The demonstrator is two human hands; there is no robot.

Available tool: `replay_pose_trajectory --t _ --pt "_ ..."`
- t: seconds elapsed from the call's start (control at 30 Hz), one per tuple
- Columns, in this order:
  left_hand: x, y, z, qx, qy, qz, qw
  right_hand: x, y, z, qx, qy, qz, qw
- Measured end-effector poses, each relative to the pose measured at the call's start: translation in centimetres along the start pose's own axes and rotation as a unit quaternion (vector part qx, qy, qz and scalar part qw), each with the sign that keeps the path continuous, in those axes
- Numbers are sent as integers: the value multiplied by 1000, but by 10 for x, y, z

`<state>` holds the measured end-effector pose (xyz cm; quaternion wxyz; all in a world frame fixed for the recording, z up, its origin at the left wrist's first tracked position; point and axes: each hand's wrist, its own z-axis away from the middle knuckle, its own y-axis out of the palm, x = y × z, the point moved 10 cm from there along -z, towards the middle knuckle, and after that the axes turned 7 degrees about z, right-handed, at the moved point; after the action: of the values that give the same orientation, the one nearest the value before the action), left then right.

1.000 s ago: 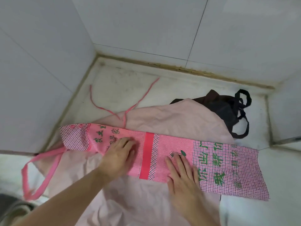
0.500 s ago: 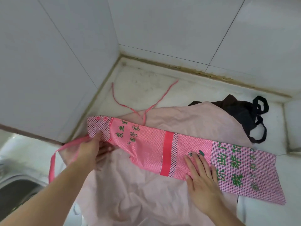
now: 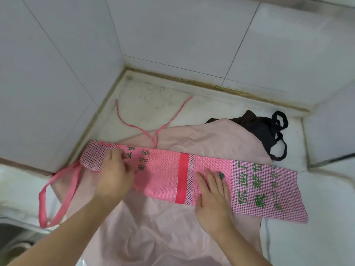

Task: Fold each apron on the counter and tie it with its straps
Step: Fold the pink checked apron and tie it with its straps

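Observation:
A bright pink checked apron (image 3: 165, 173) with green lettering lies folded into a long strip across the counter. Its wide neck loop (image 3: 57, 194) hangs off the left end and two thin pink straps (image 3: 132, 123) trail toward the back corner. My left hand (image 3: 113, 175) rests on the strip's left part, fingers curled at the fabric near the checked end. My right hand (image 3: 213, 196) lies flat, fingers apart, pressing the strip just right of the red band. A pale pink apron (image 3: 201, 139) is spread beneath it. A black apron (image 3: 265, 129) lies bunched at the back right.
White tiled walls (image 3: 172, 31) close the counter on the left and back, and a tiled block (image 3: 330, 121) stands at the right. A metal sink rim (image 3: 17, 223) shows at the lower left. Bare marble counter (image 3: 153, 96) lies behind the aprons.
My left hand has come back from the strip's far left end by the neck loop onto the fabric. My right hand stays flat in place. The camera view has shifted.

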<state>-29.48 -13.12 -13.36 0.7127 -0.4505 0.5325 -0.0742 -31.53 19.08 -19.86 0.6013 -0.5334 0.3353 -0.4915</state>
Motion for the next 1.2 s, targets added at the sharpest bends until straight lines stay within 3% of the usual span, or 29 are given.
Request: replay_pose_trajectory --t 0.1,0.2,0.33,0.47,0.57,0.63,0.77,0.87,1.07,1.2 --pt "-72 91 41 163 207 8 965 41 1 -9 -18 -47 -23 998" --pt "-56 166 70 279 220 -130 926 9 19 -14 -30 -24 -29 999" --pt "-8 174 63 227 215 -287 905 -102 32 8 -26 39 41 998" --pt "3 153 51 188 165 -294 923 -195 26 30 -6 149 57 987" --pt "4 143 48 189 111 -283 934 -211 11 23 -8 199 21 980" --pt "-16 146 44 184 112 -263 940 -192 -6 6 -37 177 9 983" --pt "-89 191 72 221 253 -196 921 -134 6 -10 -19 33 24 999" --pt "-83 225 89 255 248 -227 907 -161 20 -5 -15 34 37 999" --pt "-66 231 86 252 240 -290 892 -285 12 29 -9 176 36 984" --pt "-81 228 94 260 206 -275 902 -349 -10 70 -28 345 -9 938"
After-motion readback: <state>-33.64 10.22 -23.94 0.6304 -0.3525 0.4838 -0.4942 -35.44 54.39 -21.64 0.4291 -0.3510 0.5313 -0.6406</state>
